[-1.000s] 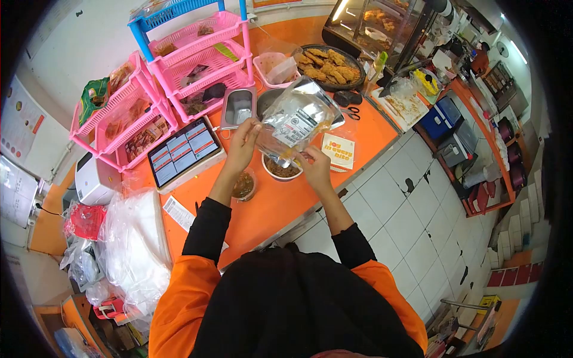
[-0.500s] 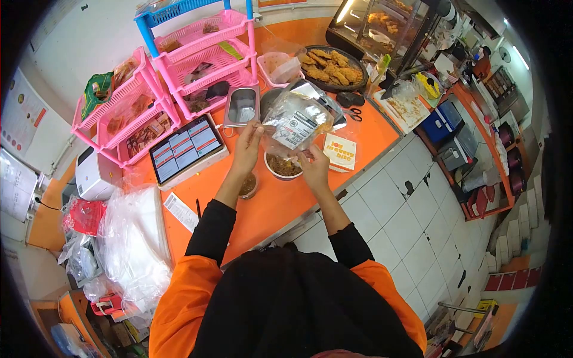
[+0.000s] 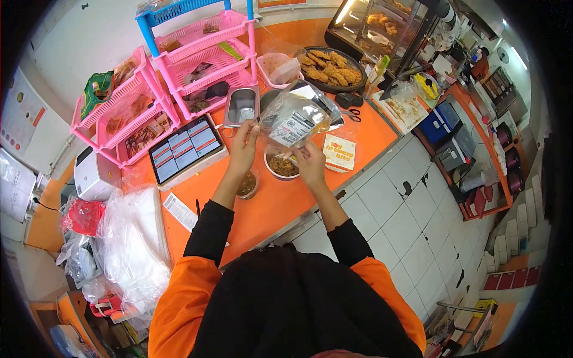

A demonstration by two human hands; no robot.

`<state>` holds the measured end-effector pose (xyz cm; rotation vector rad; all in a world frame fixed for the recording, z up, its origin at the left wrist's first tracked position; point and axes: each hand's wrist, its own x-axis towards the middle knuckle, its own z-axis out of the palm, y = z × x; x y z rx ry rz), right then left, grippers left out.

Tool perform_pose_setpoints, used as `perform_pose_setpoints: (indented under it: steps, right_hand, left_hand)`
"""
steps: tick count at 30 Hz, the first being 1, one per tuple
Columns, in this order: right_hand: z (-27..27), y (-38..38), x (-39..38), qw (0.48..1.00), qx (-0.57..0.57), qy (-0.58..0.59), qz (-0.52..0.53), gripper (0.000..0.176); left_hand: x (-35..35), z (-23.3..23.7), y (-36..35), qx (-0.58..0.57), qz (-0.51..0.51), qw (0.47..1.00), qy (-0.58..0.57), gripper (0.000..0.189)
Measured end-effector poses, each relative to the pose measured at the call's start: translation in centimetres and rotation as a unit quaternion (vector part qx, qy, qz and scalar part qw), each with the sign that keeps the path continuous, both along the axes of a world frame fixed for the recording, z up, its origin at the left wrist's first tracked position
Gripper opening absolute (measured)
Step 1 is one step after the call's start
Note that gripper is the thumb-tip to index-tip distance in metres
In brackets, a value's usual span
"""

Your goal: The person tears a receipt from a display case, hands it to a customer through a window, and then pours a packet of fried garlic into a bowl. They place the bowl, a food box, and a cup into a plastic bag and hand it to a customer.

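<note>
- left hand (image 3: 244, 143): thumb and fingers pinching the left edge of the clear labelled bag (image 3: 292, 126).
- right hand (image 3: 311, 165): fingertips pressed together at the bag's lower edge; exact grip cannot be told.
- bag: raised above the tabletop (image 3: 258, 213), between the hands.
- bowl (image 3: 283, 178) with brown contents: six o'clock of the bag.
- small cup (image 3: 248, 196): seven o'clock.
- printed box (image 3: 339, 153): four o'clock.
- metal container (image 3: 242, 113): ten o'clock.
- scissors (image 3: 355, 114): three o'clock.
</note>
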<state>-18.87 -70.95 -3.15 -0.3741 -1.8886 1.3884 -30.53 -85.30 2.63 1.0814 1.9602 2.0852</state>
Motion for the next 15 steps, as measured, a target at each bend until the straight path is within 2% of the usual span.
perform_pose_setpoints:
  steps: [2,6,9,15]
  right_hand:
    - [-1.8,0.5,-0.5,1.0,0.007,-0.008,0.02,0.011]
    - [-0.7,0.5,-0.1,0.998,0.057,-0.035,0.018,0.018]
    - [-0.1,0.1,0.3,0.995,0.098,0.009,0.007,0.014]
    - [0.5,0.3,1.1,0.998,0.006,-0.005,0.055,0.016]
  left_hand:
    - [0.3,0.2,-0.1,-0.007,0.002,1.0,-0.005,0.018]
    - [0.0,-0.2,-0.1,-0.008,-0.01,1.0,-0.018,0.018]
    - [0.2,-0.2,-0.5,-0.014,0.001,0.999,-0.031,0.02]
    - [0.8,-0.4,-0.5,0.005,0.008,0.999,-0.049,0.023]
